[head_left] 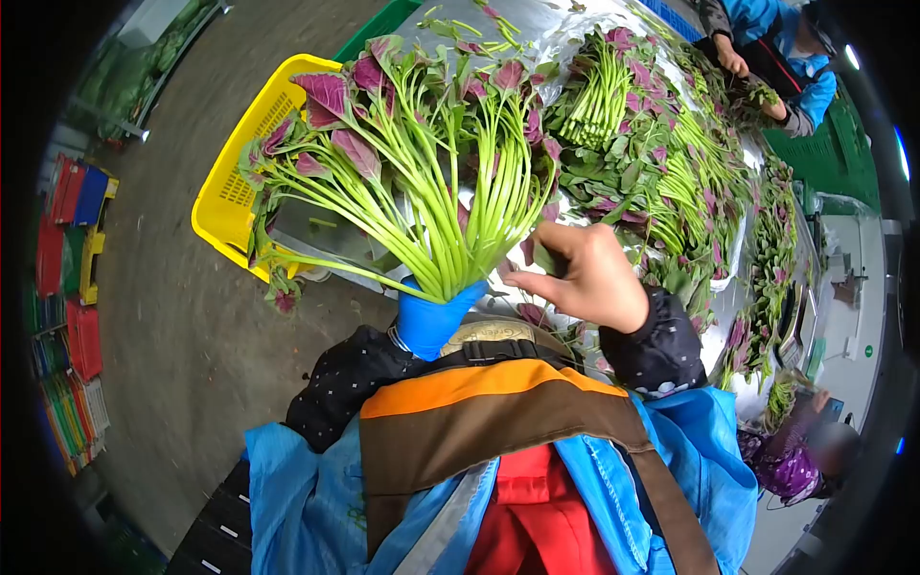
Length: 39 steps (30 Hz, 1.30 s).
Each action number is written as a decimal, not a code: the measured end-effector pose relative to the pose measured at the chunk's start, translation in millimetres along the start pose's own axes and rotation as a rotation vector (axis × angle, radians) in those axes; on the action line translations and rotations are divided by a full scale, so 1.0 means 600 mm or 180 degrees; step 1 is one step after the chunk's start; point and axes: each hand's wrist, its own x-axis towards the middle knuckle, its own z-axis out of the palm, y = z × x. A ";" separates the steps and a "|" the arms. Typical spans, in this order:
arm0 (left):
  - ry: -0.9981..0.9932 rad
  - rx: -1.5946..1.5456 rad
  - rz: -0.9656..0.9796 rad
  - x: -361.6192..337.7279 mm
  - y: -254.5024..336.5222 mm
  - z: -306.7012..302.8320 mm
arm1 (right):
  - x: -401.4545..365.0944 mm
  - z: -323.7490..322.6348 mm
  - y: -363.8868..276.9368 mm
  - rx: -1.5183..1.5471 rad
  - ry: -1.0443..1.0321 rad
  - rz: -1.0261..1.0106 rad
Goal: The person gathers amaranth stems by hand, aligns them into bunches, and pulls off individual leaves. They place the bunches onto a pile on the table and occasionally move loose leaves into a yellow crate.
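Grey floor [172,297] flanks a yellow basket [217,213], interior mostly hidden; left hand [429,321] grips leafy stems [436,220], right hand [604,283] loosely parted.

The nearest leafy bunch [446,225] had bright green stems [422,220] and magenta-and-green leaves [324,98]. The gloved left hand [431,321] was vivid blue, both lower sleeves [347,376] black with small white specks. The apron [479,426] was brown with an orange band [470,381], the slotted basket [213,213] bright yellow.

Silvery worktable [412,38], green stems [596,101] heaped on it, purple leaves [644,74] among them
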 end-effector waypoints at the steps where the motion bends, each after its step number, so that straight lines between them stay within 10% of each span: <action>1: -0.0047 0.0048 0.0034 -0.002 -0.001 -0.003 | 0.001 0.018 -0.004 -0.0106 0.0334 -0.0140; 6: -0.0095 0.0147 0.0152 0.006 0.005 -0.002 | 0.012 0.088 0.025 -0.0427 0.0789 -0.0652; 11: -0.0057 -0.0519 -0.0463 -0.001 -0.006 -0.005 | -0.003 -0.023 0.062 0.0008 0.1756 0.0564; 15: -0.0085 -0.0458 -0.0533 -0.003 0.001 -0.001 | -0.070 -0.051 0.128 -0.1525 0.0109 0.0686; 25: -0.0187 -0.0152 -0.0604 -0.012 -0.015 0.009 | 0.010 -0.002 0.054 0.0628 0.1710 -0.0027; 34: -0.0256 0.0100 -0.0414 -0.013 -0.011 0.011 | 0.027 0.013 0.071 0.1347 0.0726 -0.0195; 39: -0.0217 0.0585 -0.0068 -0.007 0.000 0.014 | -0.012 -0.018 0.052 0.3196 -0.2521 -0.1205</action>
